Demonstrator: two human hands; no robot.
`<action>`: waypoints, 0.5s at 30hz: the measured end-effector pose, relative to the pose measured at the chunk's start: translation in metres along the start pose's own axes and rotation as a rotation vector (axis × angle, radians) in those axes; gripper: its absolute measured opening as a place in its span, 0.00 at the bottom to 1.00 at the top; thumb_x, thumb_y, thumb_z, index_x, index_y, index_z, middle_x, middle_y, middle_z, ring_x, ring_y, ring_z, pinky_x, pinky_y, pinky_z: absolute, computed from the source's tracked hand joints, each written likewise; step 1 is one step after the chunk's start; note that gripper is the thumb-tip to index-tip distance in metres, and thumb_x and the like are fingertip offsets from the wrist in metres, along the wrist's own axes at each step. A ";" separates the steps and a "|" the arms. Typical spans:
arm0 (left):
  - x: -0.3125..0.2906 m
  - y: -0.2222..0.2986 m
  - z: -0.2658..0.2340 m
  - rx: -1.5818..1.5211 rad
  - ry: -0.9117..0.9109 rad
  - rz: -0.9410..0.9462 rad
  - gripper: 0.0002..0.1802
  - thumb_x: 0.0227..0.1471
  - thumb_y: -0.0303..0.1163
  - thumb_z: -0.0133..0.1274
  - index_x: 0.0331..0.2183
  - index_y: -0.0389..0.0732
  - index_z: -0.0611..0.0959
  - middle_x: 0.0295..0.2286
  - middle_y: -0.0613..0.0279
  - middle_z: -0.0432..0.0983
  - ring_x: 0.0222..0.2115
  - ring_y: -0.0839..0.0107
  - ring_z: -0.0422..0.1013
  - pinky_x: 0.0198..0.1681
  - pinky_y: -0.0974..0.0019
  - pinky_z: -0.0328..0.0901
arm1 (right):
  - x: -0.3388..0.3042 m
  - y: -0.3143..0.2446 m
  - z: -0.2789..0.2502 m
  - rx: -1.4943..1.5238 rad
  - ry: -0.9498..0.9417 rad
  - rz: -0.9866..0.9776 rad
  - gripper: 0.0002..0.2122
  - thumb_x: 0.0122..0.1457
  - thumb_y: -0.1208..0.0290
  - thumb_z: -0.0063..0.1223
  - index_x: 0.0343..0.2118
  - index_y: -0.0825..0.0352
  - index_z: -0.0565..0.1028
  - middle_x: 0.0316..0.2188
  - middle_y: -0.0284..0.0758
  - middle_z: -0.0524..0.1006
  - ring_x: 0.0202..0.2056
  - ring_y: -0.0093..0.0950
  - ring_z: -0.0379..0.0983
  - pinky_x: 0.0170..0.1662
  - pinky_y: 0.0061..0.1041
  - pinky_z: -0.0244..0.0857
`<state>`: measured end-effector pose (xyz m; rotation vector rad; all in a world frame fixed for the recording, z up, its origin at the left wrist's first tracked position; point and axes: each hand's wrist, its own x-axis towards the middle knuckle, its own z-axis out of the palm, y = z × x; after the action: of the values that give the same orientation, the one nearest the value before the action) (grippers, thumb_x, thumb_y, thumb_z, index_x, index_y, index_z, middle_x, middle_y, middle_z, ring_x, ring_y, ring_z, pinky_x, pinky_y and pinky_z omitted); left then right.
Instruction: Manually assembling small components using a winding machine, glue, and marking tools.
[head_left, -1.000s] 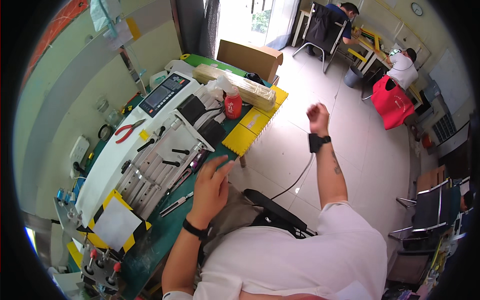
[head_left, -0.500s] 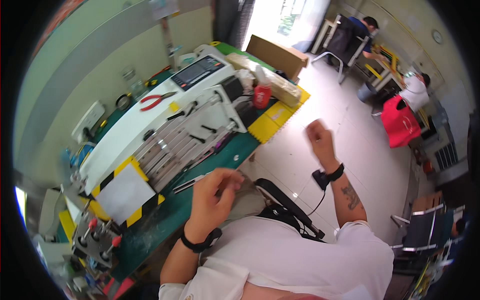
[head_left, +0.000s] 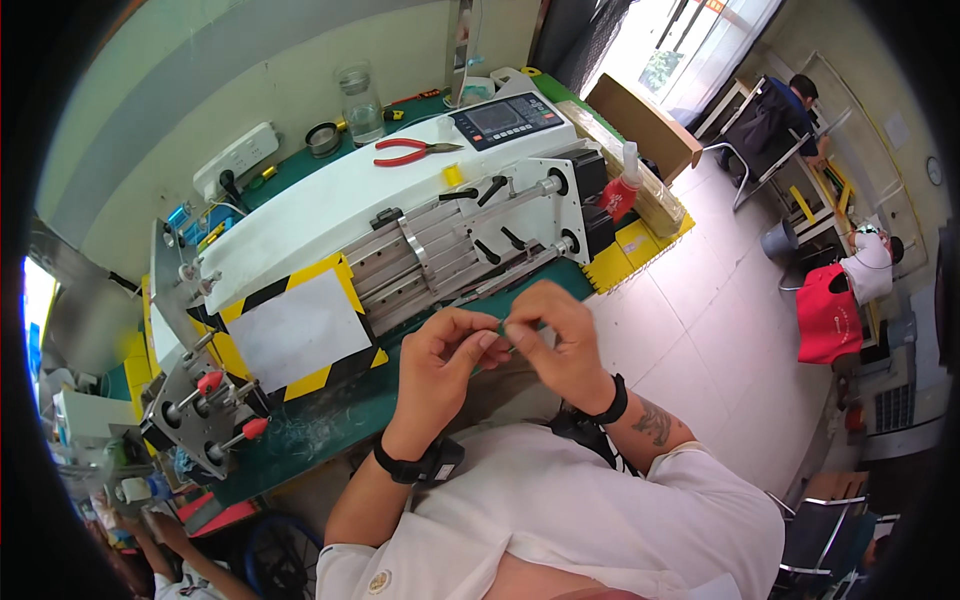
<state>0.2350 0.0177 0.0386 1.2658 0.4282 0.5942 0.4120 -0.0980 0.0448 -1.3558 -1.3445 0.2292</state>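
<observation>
My left hand [head_left: 447, 362] and my right hand [head_left: 562, 345] meet fingertip to fingertip over the near edge of the green bench. Both are closed in a pinch. Whatever lies between the fingers, if anything, is too small to make out. Beyond them stands a long white machine [head_left: 345, 215] with metal rails [head_left: 400, 275] and black clamp levers along its front. Red-handled pliers [head_left: 405, 152] rest on its top, left of the control panel [head_left: 505, 118]. A white sheet framed in yellow and black tape [head_left: 300, 325] lies on its left part.
Red-tipped clamps [head_left: 240, 432] jut out at the bench's left end. A red bottle [head_left: 622, 185] and a cardboard box [head_left: 645, 125] stand at the far right end. A glass jar [head_left: 360, 105] sits behind the machine. Other people work at the far right and lower left.
My right hand has come in from over the floor at the right to meet my left hand. The view has shifted, bringing more of the bench and a person's arms at lower left into sight.
</observation>
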 end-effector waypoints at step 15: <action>0.019 -0.055 -0.009 -0.020 -0.037 -0.074 0.06 0.74 0.25 0.59 0.49 0.34 0.82 0.43 0.55 0.88 0.42 0.73 0.84 0.47 0.68 0.77 | 0.056 -0.002 -0.037 -0.826 -0.246 0.266 0.04 0.74 0.71 0.55 0.44 0.65 0.75 0.29 0.48 0.83 0.34 0.55 0.83 0.38 0.53 0.74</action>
<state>0.2544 0.0267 -0.0169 1.2352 0.4356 0.5101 0.4574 -0.0760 0.0889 -2.2623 -1.5312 0.0041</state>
